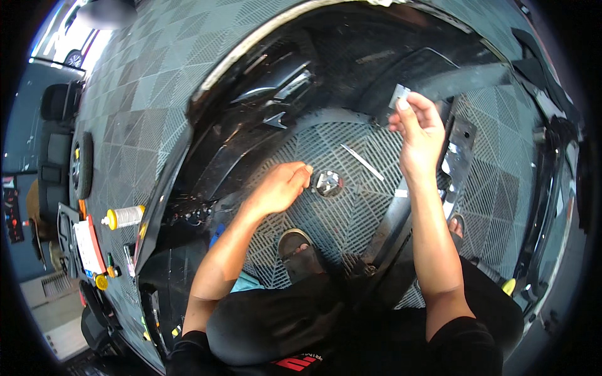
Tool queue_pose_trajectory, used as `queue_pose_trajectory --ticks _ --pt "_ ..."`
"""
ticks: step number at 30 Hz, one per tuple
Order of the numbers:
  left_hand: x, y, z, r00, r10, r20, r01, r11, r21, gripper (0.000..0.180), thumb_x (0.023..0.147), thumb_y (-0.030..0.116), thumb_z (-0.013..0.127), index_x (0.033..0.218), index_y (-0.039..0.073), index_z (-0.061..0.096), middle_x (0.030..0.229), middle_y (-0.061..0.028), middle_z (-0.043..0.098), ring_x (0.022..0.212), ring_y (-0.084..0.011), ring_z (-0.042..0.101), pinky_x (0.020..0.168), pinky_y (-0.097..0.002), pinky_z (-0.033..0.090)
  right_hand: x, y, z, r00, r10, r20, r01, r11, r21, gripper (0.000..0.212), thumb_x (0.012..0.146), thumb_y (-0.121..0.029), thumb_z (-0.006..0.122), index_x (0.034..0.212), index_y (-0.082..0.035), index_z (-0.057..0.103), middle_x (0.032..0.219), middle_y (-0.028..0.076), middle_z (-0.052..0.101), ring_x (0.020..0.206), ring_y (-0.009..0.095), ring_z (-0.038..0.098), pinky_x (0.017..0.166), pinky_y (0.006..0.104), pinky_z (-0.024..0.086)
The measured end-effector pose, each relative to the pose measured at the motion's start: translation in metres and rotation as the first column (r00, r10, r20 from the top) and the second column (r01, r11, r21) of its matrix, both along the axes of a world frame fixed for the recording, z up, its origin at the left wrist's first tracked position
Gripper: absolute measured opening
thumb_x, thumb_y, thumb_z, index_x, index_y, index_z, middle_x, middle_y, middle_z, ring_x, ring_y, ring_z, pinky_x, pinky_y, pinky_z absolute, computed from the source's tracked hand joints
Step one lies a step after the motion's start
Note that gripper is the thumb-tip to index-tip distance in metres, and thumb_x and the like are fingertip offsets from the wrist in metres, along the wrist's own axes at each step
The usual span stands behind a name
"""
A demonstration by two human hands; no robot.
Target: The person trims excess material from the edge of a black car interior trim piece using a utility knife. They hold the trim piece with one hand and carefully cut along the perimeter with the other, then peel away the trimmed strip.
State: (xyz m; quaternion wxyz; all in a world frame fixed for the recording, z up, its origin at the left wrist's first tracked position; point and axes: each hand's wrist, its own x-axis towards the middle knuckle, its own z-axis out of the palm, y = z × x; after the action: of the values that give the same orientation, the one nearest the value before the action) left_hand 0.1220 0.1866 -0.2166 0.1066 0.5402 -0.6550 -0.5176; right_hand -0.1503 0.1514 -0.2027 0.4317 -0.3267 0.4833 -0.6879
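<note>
The left hand (282,187) lay low over the grey gridded floor tiles (351,207), fingers half curled and gripping nothing, fingertips just beside a small shiny chrome emblem (328,183) resting on the tiles. Farther out, the right hand (419,133) was raised, thumb and forefinger pinched shut on a small pale grey tab (399,96) against the curved glossy black bumper cover (326,69).

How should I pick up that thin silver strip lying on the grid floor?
The thin silver strip lies flat and slanted on the grid floor tiles. Probably pinch it across its narrow width near the middle, coming from above, since its long edges look open on both sides.
</note>
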Motion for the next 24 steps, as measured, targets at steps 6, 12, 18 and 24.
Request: queue_pose_trajectory --ticks 6,12,18,24 --pt "-0.015 -0.011 -0.024 0.980 -0.178 0.089 0.191 0.965 -0.182 0.029 0.097 0.028 0.061 0.100 0.002 0.074 0.092 -0.0191 0.073 0.089 -0.0369 0.071 0.080 -0.0438 0.054 -0.008 0.007 -0.005 1.000 -0.022 -0.018 0.022 0.999 0.034 0.026 0.094 -0.014 0.075 0.114 0.000 0.065 0.088 0.004 0.069 0.072 0.011 0.065 0.065 0.0245 0.052" --pt "-0.013 -0.017 -0.019 0.999 -0.011 0.051 0.015 0.997 -0.073 0.024 0.090 0.023 0.074 0.100 0.002 0.077 0.089 -0.0182 0.074 0.082 -0.0244 0.074 0.074 -0.0358 0.056 -0.024 0.011 -0.021 0.999 -0.018 -0.049 0.021 0.997 0.073 0.021 0.096 -0.013 0.073 0.112 -0.001 0.065 0.089 0.004 0.069 0.073 0.010 0.064 0.064 0.0239 0.051" --pt "-0.037 -0.032 -0.024 0.992 -0.065 0.104 0.076 0.992 -0.105 0.041 0.099 0.036 0.064 0.083 -0.001 0.070 0.073 -0.0238 0.064 0.069 -0.0359 0.069 0.062 -0.0440 0.049 -0.028 0.016 -0.031 1.000 -0.023 -0.020 0.025 0.993 0.117 0.017 0.096 -0.013 0.073 0.108 -0.002 0.066 0.088 0.003 0.069 0.073 0.010 0.064 0.065 0.0238 0.051" --pt "-0.053 -0.026 0.032 0.971 -0.111 0.212 0.169 0.946 -0.277 0.035 0.096 0.035 0.070 0.087 0.001 0.075 0.068 -0.0140 0.067 0.063 -0.0186 0.066 0.060 -0.0362 0.050 -0.019 0.009 -0.011 0.998 -0.016 -0.065 0.017 1.000 0.013 0.022 0.094 -0.014 0.076 0.110 -0.003 0.067 0.090 0.002 0.069 0.080 0.009 0.065 0.067 0.0237 0.052"
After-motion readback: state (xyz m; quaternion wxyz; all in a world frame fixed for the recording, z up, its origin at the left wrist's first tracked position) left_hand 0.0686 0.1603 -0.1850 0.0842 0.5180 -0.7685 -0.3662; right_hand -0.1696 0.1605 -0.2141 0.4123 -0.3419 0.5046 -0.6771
